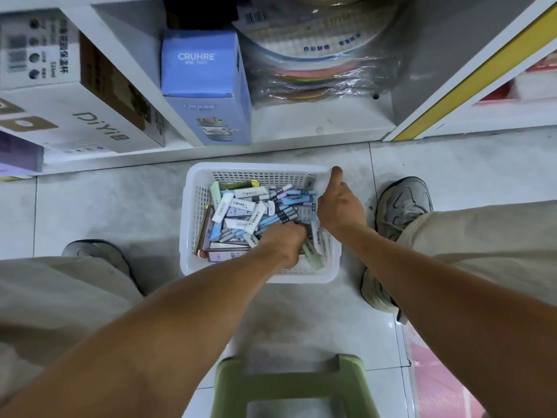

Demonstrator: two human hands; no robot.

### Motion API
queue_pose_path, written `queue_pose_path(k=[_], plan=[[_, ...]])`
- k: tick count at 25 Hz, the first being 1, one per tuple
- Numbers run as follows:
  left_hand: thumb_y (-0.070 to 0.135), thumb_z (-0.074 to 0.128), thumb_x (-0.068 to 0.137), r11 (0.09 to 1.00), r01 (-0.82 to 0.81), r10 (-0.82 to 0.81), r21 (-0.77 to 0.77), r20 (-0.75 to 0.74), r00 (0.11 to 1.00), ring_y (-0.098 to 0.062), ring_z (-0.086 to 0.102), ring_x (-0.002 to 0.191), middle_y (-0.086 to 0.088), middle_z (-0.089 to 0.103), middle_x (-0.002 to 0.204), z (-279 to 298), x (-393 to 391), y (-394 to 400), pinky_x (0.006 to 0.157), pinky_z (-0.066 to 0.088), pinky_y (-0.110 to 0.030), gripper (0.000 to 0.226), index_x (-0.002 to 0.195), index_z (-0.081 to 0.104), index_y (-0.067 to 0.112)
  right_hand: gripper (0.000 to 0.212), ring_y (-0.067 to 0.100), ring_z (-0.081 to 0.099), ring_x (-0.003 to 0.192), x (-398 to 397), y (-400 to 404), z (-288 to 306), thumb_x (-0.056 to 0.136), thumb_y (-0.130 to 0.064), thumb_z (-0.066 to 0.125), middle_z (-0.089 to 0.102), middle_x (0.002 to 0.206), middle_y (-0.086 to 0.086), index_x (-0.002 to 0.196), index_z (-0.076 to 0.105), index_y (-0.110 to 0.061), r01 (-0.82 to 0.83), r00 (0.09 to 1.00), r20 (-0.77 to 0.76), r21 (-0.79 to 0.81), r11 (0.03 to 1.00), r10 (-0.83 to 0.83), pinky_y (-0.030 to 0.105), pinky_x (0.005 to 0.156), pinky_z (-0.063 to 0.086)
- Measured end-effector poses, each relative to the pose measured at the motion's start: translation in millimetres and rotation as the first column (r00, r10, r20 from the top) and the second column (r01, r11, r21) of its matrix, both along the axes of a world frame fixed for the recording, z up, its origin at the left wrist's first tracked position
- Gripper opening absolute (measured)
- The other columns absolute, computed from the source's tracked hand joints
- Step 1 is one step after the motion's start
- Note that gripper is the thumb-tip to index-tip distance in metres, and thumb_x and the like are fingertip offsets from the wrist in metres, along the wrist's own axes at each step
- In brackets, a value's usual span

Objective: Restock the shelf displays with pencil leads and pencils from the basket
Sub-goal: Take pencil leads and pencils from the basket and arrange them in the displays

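A white mesh basket (193, 206) stands on the floor between my feet, filled with several pencil lead cases (241, 206) in white, blue, grey and green. My left hand (283, 241) reaches into the near right part of the pile, its fingers curled down among the cases and gripping some. My right hand (340, 208) hovers over the basket's right side. Its index finger points straight at the far right corner of the rim, while its other fingers curl underneath, so what they hold is hidden.
The bottom shelf (301, 137) lies just beyond the basket, holding a blue CRUHRE box (205, 86), a white DiYi box (90, 116) and bagged coloured paper (319, 70). A green stool (292, 384) stands right beneath me. My shoes (404, 203) flank the basket.
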State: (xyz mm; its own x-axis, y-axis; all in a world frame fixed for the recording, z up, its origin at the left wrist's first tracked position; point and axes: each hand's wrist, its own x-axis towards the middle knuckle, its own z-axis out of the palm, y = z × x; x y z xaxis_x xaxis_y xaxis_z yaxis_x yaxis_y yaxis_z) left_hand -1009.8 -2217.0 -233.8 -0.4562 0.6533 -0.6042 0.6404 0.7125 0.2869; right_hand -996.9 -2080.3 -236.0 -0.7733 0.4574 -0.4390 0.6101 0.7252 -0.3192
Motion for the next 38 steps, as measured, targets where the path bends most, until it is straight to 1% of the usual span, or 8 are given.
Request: queue_pose_path(k=[8, 13, 16, 18, 22, 25, 29, 38], plan=[[0.011, 0.087, 0.064, 0.820, -0.571, 0.472, 0.029, 0.529, 0.705, -0.023, 0.071, 0.080, -0.011, 0.072, 0.089, 18, -66, -33, 0.066, 0.055, -0.028, 0.034, 0.092, 0.067, 0.011, 0.044, 0.034, 0.059, 0.087, -3, 7, 10, 0.098, -0.013, 0.041, 0.057, 0.112, 0.016, 0.139, 0.024, -0.012, -0.006, 1.000, 0.024, -0.051, 0.999, 0.007, 0.038, 0.066, 0.043], [0.004, 0.089, 0.061, 0.643, -0.765, 0.560, 0.046, 0.654, 0.509, -0.027, 0.073, 0.085, -0.011, 0.074, 0.094, 25, -70, -56, 0.075, 0.061, -0.042, 0.045, 0.099, 0.066, 0.011, 0.037, 0.028, 0.052, 0.103, -2, 4, 32, 0.091, -0.010, 0.052, 0.049, 0.122, 0.011, 0.128, 0.044, -0.009, -0.234, 0.940, -0.170, 0.310, 0.922, 0.296, 0.038, 0.080, 0.047], [0.000, 0.090, 0.058, 0.465, -0.884, 0.581, 0.051, 0.735, 0.348, -0.024, 0.074, 0.084, -0.008, 0.077, 0.091, 32, -71, -60, 0.074, 0.061, -0.041, 0.051, 0.103, 0.069, 0.010, 0.030, 0.028, 0.067, 0.088, -8, -14, 46, 0.088, -0.010, 0.058, 0.070, 0.102, 0.011, 0.118, 0.059, -0.011, -0.130, 0.990, -0.095, -0.327, 0.936, 0.105, 0.039, 0.074, 0.055], [0.000, 0.088, 0.059, 0.369, -0.926, 0.578, 0.082, 0.760, 0.298, -0.026, 0.075, 0.083, -0.008, 0.077, 0.090, 39, -73, -63, 0.068, 0.061, -0.038, 0.048, 0.102, 0.071, 0.007, 0.031, 0.027, 0.073, 0.085, -9, -27, 58, 0.083, -0.007, 0.065, 0.076, 0.094, 0.015, 0.113, 0.067, -0.013, 0.091, 0.983, 0.173, -0.750, 0.655, 0.061, 0.033, 0.064, 0.054], [-0.001, 0.087, 0.060, 0.223, -0.969, 0.559, 0.106, 0.800, 0.217, -0.028, 0.074, 0.077, -0.013, 0.076, 0.085, 59, -76, -65, 0.062, 0.060, -0.037, 0.035, 0.091, 0.073, 0.006, 0.036, 0.023, 0.071, 0.079, -11, -38, 76, 0.079, -0.026, 0.085, 0.076, 0.092, 0.012, 0.111, 0.070, -0.017, 0.096, 0.984, 0.148, -0.905, 0.415, 0.095, 0.026, 0.057, 0.048], [0.001, 0.088, 0.062, 0.199, -0.973, 0.530, 0.115, 0.823, 0.206, -0.030, 0.074, 0.082, -0.015, 0.076, 0.089, 77, -75, -67, 0.073, 0.061, -0.046, 0.037, 0.095, 0.073, 0.004, 0.031, 0.020, 0.071, 0.064, -18, -44, 90, 0.080, -0.020, 0.085, 0.076, 0.080, 0.007, 0.106, 0.071, -0.014, 0.027, 0.997, 0.061, -0.861, 0.509, 0.051, 0.022, 0.049, 0.050], [0.005, 0.089, 0.065, 0.220, -0.966, 0.519, 0.138, 0.821, 0.236, -0.024, 0.074, 0.072, -0.012, 0.076, 0.085, 96, -76, -76, 0.061, 0.060, -0.036, 0.035, 0.095, 0.071, 0.006, 0.023, 0.021, 0.073, 0.065, -20, -40, 107, 0.080, -0.020, 0.085, 0.076, 0.076, 0.012, 0.097, 0.073, -0.010, 0.006, 0.992, 0.076, -0.811, 0.584, 0.096, 0.020, 0.048, 0.049], [-0.001, 0.086, 0.066, 0.250, -0.962, 0.459, 0.105, 0.863, 0.213, -0.031, 0.072, 0.093, -0.017, 0.074, 0.103, 170, -73, -85, 0.080, 0.058, -0.047, 0.045, 0.108, 0.070, 0.003, 0.016, 0.016, 0.061, 0.061, -20, -22, 175, 0.083, -0.013, 0.080, 0.068, 0.077, 0.008, 0.098, 0.076, -0.009, -0.012, 0.999, 0.007, -0.848, 0.530, 0.035, 0.026, 0.056, 0.043]])
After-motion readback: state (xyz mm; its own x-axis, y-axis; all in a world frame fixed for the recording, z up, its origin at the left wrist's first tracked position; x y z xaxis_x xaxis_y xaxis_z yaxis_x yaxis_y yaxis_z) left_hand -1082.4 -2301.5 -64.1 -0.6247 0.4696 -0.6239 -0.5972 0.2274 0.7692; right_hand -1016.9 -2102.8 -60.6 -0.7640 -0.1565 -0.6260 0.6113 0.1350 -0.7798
